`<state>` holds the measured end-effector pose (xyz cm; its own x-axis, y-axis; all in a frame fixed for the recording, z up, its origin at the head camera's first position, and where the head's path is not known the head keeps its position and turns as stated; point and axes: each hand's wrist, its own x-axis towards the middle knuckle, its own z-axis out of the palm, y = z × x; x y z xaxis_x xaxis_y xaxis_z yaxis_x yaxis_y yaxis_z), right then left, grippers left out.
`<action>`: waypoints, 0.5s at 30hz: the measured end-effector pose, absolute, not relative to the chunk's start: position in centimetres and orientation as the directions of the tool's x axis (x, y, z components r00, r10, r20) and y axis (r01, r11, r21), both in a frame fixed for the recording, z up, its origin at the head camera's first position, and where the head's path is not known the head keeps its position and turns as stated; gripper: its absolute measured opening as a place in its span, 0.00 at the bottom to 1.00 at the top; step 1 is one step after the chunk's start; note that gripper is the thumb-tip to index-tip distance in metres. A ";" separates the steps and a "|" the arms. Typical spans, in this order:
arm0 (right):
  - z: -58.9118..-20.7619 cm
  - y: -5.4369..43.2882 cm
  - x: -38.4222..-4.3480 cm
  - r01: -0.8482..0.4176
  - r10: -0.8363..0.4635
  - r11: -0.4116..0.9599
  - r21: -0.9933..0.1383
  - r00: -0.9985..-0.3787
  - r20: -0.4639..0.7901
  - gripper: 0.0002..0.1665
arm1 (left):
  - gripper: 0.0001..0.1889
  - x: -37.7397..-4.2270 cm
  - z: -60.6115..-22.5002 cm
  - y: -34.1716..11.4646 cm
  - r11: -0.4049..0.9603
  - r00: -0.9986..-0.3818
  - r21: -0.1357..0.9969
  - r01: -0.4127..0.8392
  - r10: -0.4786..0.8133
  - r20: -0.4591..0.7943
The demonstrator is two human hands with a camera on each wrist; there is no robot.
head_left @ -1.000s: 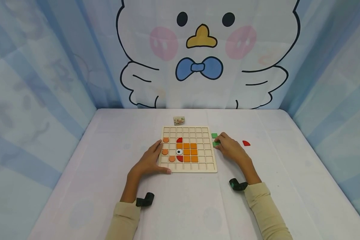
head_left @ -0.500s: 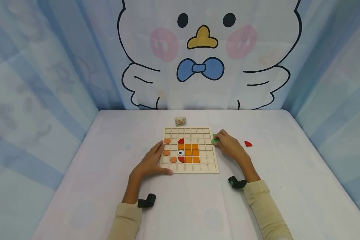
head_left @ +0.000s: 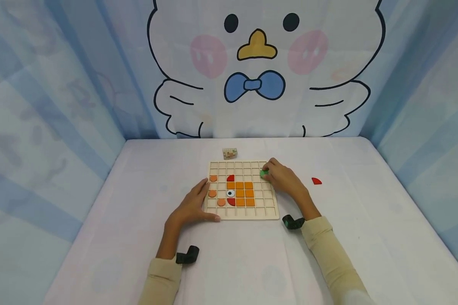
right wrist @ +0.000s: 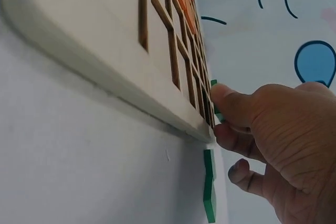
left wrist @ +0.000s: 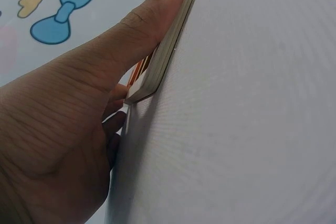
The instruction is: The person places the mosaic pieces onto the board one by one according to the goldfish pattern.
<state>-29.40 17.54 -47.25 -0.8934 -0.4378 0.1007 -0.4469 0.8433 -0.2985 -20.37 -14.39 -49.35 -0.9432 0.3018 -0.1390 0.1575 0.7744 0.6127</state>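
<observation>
A light wooden grid board [head_left: 262, 214] lies on the table. My left hand [head_left: 191, 205] holds its left front corner, thumb along the front edge and fingers at the left side. At the back right, my right hand [head_left: 284, 178] pinches a green tile [head_left: 264, 174] over the board's cells. Two more green tiles [right wrist: 209, 182] lie beside the board in the right wrist view; the hand hides them from the head view. On the board are several orange square tiles [head_left: 240, 193], an eye disc [head_left: 230, 193], two red quarter-round tiles [head_left: 231, 202] and three light-orange discs [head_left: 221, 202].
One red quarter-round tile [head_left: 316, 181] lies on the white table [head_left: 244, 262], right of my right hand. Behind the board is a small patterned packet [head_left: 230, 153]. A curtain [head_left: 252, 118] with a cartoon figure hangs at the table's far edge.
My right hand has moved from the green tiles beside the board leftward and back, carrying one green tile over the board. The left hand keeps its hold on the corner.
</observation>
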 end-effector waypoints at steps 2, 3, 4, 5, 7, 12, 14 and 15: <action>-47.1 17.1 -29.7 -0.451 -0.445 0.836 -0.311 -0.890 0.095 0.17 | 0.68 -20.4 -49.2 -14.4 0.772 -0.944 0.615 0.160 0.302 -0.135; -47.1 16.9 -29.9 -0.452 -0.448 0.834 -0.317 -0.889 0.091 0.17 | 0.68 -20.4 -49.1 -14.5 0.772 -0.943 0.614 0.162 0.304 -0.134; -47.0 16.7 -30.0 -0.456 -0.453 0.830 -0.321 -0.887 0.090 0.17 | 0.68 -20.4 -49.1 -14.5 0.772 -0.943 0.614 0.166 0.307 -0.132; -47.0 16.6 -30.2 -0.459 -0.456 0.827 -0.324 -0.885 0.090 0.17 | 0.68 -20.4 -49.1 -14.5 0.771 -0.942 0.614 0.172 0.311 -0.127; -46.9 16.3 -30.5 -0.469 -0.465 0.822 -0.323 -0.880 0.093 0.18 | 0.68 -20.5 -49.1 -14.6 0.768 -0.940 0.615 0.180 0.318 -0.122; -46.9 15.9 -31.1 -0.473 -0.472 0.819 -0.325 -0.877 0.085 0.18 | 0.68 -20.6 -49.4 -14.5 0.764 -0.940 0.620 0.179 0.319 -0.121; -47.0 15.7 -31.2 -0.467 -0.472 0.819 -0.333 -0.879 0.072 0.18 | 0.68 -20.6 -49.5 -14.5 0.765 -0.939 0.620 0.175 0.318 -0.127; -47.1 15.7 -31.3 -0.464 -0.471 0.820 -0.337 -0.880 0.064 0.18 | 0.69 -20.6 -49.5 -14.5 0.766 -0.939 0.618 0.175 0.318 -0.128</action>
